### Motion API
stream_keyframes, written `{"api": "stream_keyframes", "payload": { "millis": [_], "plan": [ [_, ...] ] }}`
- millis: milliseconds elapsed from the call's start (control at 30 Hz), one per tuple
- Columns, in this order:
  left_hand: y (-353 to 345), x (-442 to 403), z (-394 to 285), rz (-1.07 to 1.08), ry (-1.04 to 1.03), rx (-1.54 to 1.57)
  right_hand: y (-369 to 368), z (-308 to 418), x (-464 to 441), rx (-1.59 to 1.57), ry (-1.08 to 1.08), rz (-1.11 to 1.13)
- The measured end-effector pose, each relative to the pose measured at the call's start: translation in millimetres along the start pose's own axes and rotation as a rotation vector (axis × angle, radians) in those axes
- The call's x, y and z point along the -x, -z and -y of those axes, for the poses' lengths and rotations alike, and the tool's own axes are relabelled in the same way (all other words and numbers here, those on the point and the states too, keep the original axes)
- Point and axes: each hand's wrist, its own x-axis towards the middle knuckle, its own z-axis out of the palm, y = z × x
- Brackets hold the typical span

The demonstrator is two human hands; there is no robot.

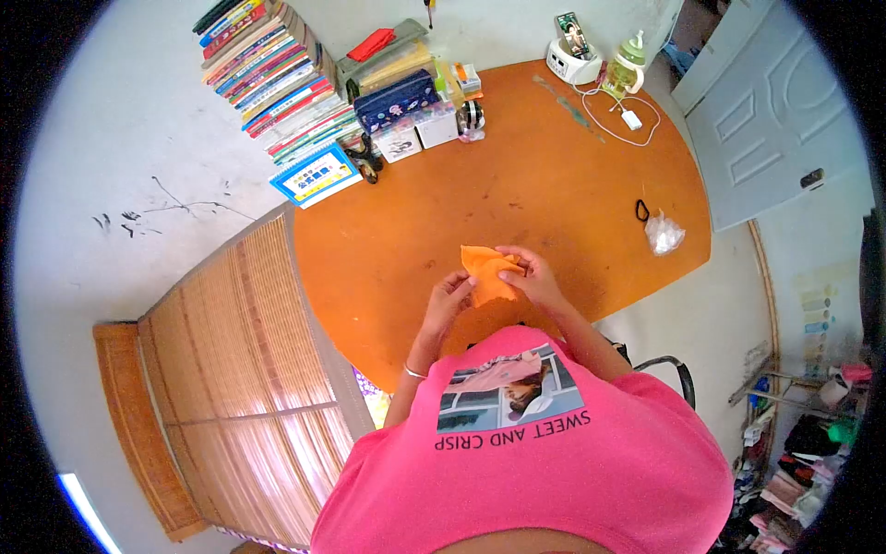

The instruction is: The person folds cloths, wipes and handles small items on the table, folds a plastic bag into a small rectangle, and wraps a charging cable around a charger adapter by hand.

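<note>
An orange piece of thin, folded material (491,274), paper or cloth, is held up between both hands above the near edge of the orange-brown table (517,185). My left hand (450,297), with a white band on its wrist, pinches the left side of the piece. My right hand (531,275) grips its right side, thumb in front and fingers behind the upper edge. The piece has a pointed corner at its top left. Its lower part blends in colour with the tabletop.
Stacked books (277,83), a blue-and-white desk calendar (316,175) and a dark blue pouch (397,100) stand at the back left. At the back right are a phone (571,35) on a white stand, a green bottle (626,66) and a white cable. A clear plastic bag (664,234) lies right.
</note>
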Motion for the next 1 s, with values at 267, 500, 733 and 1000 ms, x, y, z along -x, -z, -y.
{"api": "stream_keyframes", "payload": {
  "millis": [267, 500, 733, 1000],
  "plan": [
    [1, 1, 1, -0.136, -0.165, -0.144, 2, 4, 11, 0.019, -0.173, -0.045],
    [-5, -1, 4, -0.179, -0.217, -0.074, 7, -7, 14, -0.195, -0.329, -0.002],
    [10, -6, 14, -0.159, -0.173, -0.280, 7, 7, 18, -0.188, -0.425, -0.007],
    [7, -4, 23, -0.168, -0.142, -0.183, 17, -2, 16, 0.019, -0.238, -0.043]
  ]
}}
